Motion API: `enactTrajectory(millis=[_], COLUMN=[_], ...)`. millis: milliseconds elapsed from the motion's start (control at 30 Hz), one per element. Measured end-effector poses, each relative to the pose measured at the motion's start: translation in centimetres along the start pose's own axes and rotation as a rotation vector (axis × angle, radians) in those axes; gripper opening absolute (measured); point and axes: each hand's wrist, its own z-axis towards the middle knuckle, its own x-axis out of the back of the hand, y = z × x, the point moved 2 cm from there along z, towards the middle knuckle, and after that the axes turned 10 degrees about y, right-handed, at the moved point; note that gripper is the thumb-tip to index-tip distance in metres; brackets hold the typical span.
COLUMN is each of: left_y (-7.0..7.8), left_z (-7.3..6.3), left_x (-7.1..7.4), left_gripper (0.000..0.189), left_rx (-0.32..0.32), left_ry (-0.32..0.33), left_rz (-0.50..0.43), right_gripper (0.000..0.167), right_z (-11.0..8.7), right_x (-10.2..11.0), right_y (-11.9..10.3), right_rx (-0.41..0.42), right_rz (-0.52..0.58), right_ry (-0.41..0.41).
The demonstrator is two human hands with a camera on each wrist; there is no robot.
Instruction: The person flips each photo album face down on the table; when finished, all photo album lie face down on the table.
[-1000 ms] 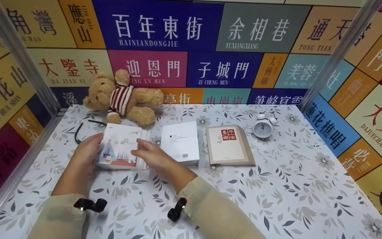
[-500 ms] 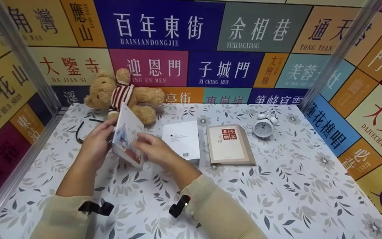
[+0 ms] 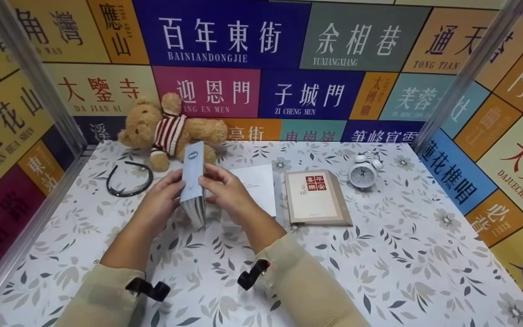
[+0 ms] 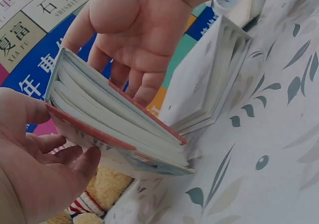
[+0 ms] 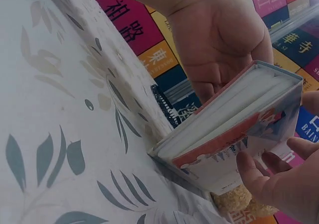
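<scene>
A thick hardcover book (image 3: 192,175) stands tilted up on edge between my hands, its pale blue spine facing me. Its page edges (image 4: 112,102) and a cover with a red band and a small picture show in the left wrist view. My left hand (image 3: 162,200) holds one cover, thumb by the spine. On the opposite cover, the fingers of my right hand (image 3: 229,188) hold it, with the thumb at the spine. Just behind the right hand lies a white book (image 3: 261,181), partly hidden by that hand and forearm.
A beige book (image 3: 318,200) with red square print lies right of the white book, beside a white alarm clock (image 3: 362,172). A black headband (image 3: 130,193) lies at left. Behind, a teddy bear (image 3: 170,131) leans near the patterned wall.
The picture-covered book has swung from facing up to standing with its spine toward me. Both hands moved right with it, and the headband now shows fully.
</scene>
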Motion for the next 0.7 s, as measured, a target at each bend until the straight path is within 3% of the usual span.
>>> enactTrajectory(millis=[300, 500, 700], left_y=[0.1, 0.2, -1.0], left_z=[-0.1, 0.1, 0.9], left_x=[0.7, 1.3, 1.9], left_gripper=[0.055, 0.055, 0.054], left_rx=[0.026, 0.026, 0.072], left_ry=[0.04, 0.062, 0.055], left_rz=[-0.008, 0.055, 0.11], right_gripper=[0.059, 0.06, 0.058], right_z=[0.2, 0.3, 0.6], right_x=[-0.4, -0.6, -0.2], right_y=[1.1, 1.6, 1.5], right_rx=[-0.038, -0.053, -0.009], right_rz=[0.084, 0.118, 0.098], right_ry=[-0.046, -0.066, -0.045])
